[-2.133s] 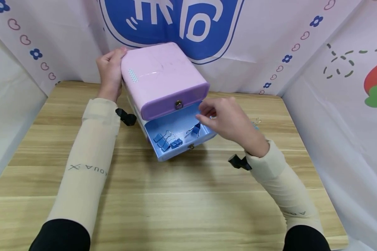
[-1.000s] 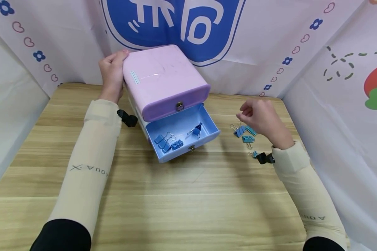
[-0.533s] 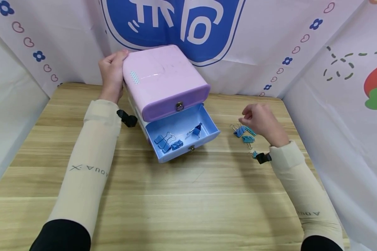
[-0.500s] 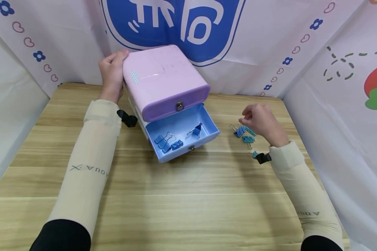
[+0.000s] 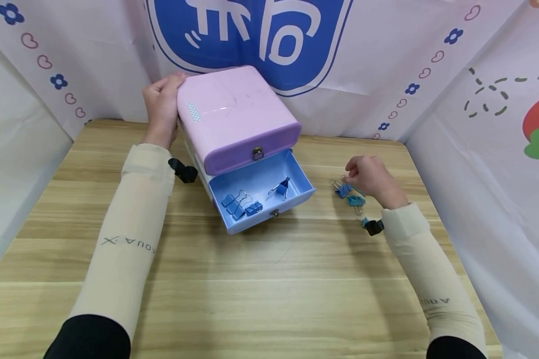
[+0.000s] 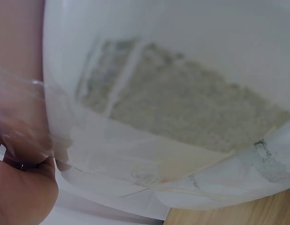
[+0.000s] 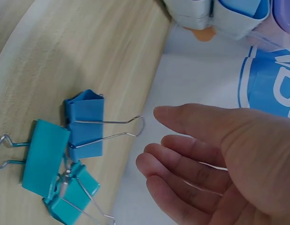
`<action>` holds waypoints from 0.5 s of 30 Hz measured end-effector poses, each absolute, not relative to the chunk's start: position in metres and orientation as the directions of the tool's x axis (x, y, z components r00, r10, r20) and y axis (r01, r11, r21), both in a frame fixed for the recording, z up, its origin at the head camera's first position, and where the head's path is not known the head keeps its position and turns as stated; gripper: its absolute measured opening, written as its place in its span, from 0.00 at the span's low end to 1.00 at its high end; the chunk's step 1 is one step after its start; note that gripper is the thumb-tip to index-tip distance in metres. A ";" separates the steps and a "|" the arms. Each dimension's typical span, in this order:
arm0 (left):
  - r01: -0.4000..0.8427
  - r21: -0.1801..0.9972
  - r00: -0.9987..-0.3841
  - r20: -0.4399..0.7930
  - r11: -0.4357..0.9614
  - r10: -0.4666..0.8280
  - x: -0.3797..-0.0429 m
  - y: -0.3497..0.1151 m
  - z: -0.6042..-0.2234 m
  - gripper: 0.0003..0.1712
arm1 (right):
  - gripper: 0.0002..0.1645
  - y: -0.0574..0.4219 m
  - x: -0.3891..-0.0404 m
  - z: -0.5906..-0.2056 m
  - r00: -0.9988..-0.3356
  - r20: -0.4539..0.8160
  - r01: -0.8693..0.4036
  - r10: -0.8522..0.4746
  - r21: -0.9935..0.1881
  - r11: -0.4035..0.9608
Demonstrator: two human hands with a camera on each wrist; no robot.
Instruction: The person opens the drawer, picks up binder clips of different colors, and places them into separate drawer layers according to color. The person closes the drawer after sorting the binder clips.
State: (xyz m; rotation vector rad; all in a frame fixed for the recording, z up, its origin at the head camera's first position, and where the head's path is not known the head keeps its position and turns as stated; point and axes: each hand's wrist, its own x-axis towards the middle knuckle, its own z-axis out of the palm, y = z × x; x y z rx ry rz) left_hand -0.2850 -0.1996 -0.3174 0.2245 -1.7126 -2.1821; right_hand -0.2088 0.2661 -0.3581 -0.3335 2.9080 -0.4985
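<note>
A small drawer box [image 5: 238, 107] with a pink top and purple front stands tilted at the table's back. My left hand [image 5: 161, 104] grips its back left corner; in the left wrist view the box's pale side [image 6: 192, 42] fills most of the picture. The light-blue lower drawer [image 5: 269, 169] is pulled out, with several blue binder clips [image 5: 233, 205] inside. My right hand [image 5: 372, 177] hovers just above a blue binder clip [image 7: 86, 129], holding nothing, thumb and fingers apart. Beside that clip lie a teal clip [image 7: 45, 157] and another teal clip [image 7: 74, 197].
A smaller teal clip [image 5: 364, 222] lies nearer the front, partly behind the black wrist camera [image 5: 375, 227]. White printed cloth [image 5: 364, 60] walls the wooden table [image 5: 260, 294] at the back and sides.
My right hand has moved from over the drawer's right end to the loose clips at the right, then sunk lower toward them. The left hand keeps its grip on the box.
</note>
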 end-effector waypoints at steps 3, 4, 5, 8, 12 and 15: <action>0.174 0.962 -0.924 0.087 -0.208 -0.373 -0.285 -0.200 -0.317 0.15 | 0.17 0.265 -0.212 -0.363 -0.957 -0.148 -0.189 -0.250 -0.336 0.923; 0.173 0.962 -0.924 0.085 -0.210 -0.373 -0.285 -0.200 -0.317 0.15 | 0.17 0.265 -0.213 -0.365 -0.956 -0.154 -0.189 -0.250 -0.333 0.924; 0.174 0.962 -0.924 0.085 -0.211 -0.373 -0.285 -0.200 -0.317 0.15 | 0.18 0.265 -0.214 -0.366 -0.955 -0.159 -0.189 -0.252 -0.330 0.925; 0.177 0.961 -0.922 0.087 -0.211 -0.376 -0.285 -0.200 -0.318 0.15 | 0.19 0.264 -0.217 -0.370 -0.952 -0.172 -0.191 -0.254 -0.315 0.930; 0.180 0.961 -0.920 0.089 -0.208 -0.381 -0.285 -0.199 -0.318 0.15 | 0.19 0.262 -0.221 -0.372 -0.949 -0.183 -0.196 -0.256 -0.294 0.936; 0.179 0.961 -0.921 0.089 -0.209 -0.380 -0.285 -0.199 -0.317 0.14 | 0.17 0.260 -0.223 -0.373 -0.947 -0.188 -0.200 -0.260 -0.287 0.937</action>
